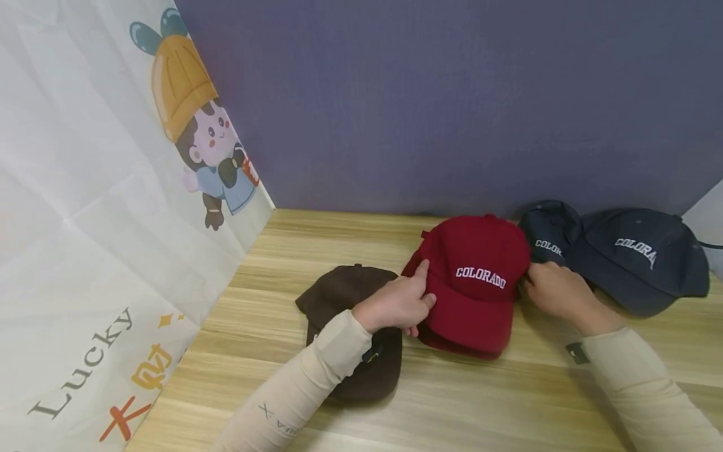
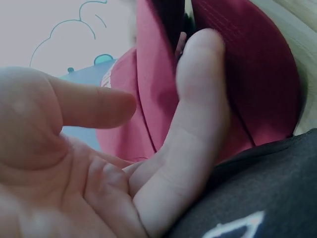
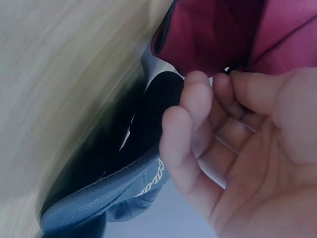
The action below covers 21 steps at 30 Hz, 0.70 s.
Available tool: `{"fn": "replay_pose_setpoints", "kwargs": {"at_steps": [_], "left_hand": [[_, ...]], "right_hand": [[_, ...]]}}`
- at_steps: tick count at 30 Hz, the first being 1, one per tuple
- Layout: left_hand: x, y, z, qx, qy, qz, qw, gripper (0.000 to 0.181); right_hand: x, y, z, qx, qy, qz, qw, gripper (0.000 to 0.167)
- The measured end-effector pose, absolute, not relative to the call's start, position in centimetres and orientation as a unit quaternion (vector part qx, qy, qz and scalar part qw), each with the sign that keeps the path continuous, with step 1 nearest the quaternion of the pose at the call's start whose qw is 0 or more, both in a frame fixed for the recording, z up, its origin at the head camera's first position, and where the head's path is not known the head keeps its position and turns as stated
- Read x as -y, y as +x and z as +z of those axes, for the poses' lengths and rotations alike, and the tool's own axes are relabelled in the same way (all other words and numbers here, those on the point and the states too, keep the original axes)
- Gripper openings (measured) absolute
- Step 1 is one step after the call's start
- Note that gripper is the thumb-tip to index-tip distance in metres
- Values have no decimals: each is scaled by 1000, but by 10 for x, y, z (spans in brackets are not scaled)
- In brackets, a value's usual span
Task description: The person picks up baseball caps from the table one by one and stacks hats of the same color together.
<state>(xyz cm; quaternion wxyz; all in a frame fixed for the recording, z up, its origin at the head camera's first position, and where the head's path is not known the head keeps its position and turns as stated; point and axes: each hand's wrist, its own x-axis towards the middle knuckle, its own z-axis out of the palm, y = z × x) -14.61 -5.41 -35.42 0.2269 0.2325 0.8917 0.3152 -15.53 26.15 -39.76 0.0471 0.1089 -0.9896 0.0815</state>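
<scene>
Pinching hand: right hand (image 1: 556, 292), thumb and fingertip meeting at the right edge of the deep-red fabric baseball cap (image 1: 477, 251).
Left hand (image 1: 398, 304): forefinger laid straight along the cap's left side, thumb near the brim; whether it grips, I cannot tell.
Red cap: between both hands, brim toward the person, on or just above the pale wood-grain surface (image 1: 268, 270); a second red edge shows beneath, perhaps another cap.
Handling well: in my judgement, both sides should move evenly, fingertips light on the edge so the crown keeps its shape, any layers kept together.
Red cap's lettering: COLORADO, white, across the front.
Brown fabric cap (image 1: 350, 289): partly behind the left forearm in the head view, its small emblem (image 1: 371, 356) unreadable.
Small navy fabric cap (image 1: 550, 223): just beyond the right hand, showing COLOR.
Large navy fabric cap (image 1: 627, 273): farther right, COLORA legible.
White printed sheet (image 1: 85, 157): far left, reading Lucky.
</scene>
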Motion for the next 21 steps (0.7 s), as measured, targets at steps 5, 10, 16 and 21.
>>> {"fn": "replay_pose_setpoints", "kwargs": {"at_steps": [5,10,16,21], "left_hand": [[52,-142,-356,-903,233,280,229,76],[49,-139,-359,-909,233,257,230,76],[45,-138,-362,-919,231,225,226,77],[44,-136,-364,-926,229,203,221,77]], "right_hand": [[-261,-156,-400,991,106,73,33,16],[-261,-156,-403,992,107,65,33,12],[-259,-156,-407,992,104,56,39,12],[-256,-156,-408,992,105,52,38,14]]}}
